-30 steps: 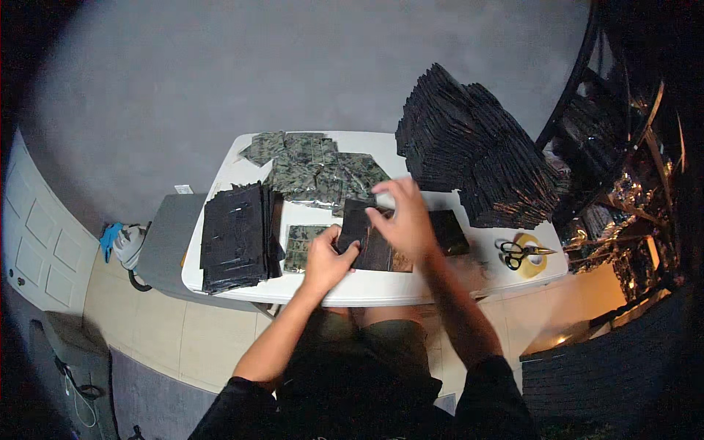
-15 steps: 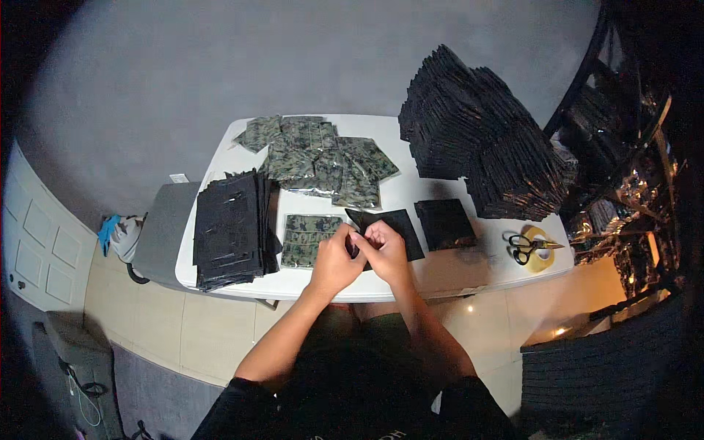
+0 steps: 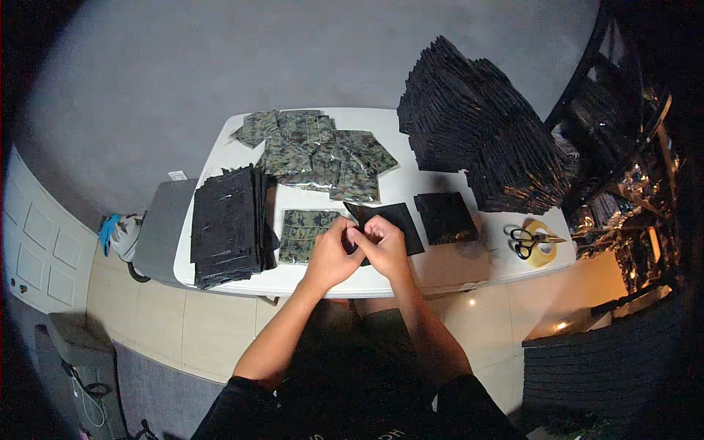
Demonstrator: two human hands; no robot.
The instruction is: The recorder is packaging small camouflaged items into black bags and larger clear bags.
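Note:
Close together near the table's front edge, my left hand (image 3: 335,251) and my right hand (image 3: 384,251) are both closed, thumbs and fingers pinching a thin black square piece (image 3: 355,211). One dark corner of it rises above my fingers; my hands hide the rest. Beyond my right fingers, a black square (image 3: 401,223) lies flat; I cannot tell whether it joins the held piece. Partly behind my left hand is a camouflage patch (image 3: 301,235) with lettering. Another black square (image 3: 445,218) lies further right.
A stack of black pieces (image 3: 226,227) stands at the table's left, with clear-wrapped camouflage packets (image 3: 308,150) behind. Tall black stacks (image 3: 477,125) fill the back right. Black-handled scissors (image 3: 526,242) rest on a yellowish tape roll (image 3: 544,257) on the white table (image 3: 499,270).
The view has shifted slightly. My left hand has tipped a little off the camouflage patch, showing more of its lettering. Both hands keep their pinch.

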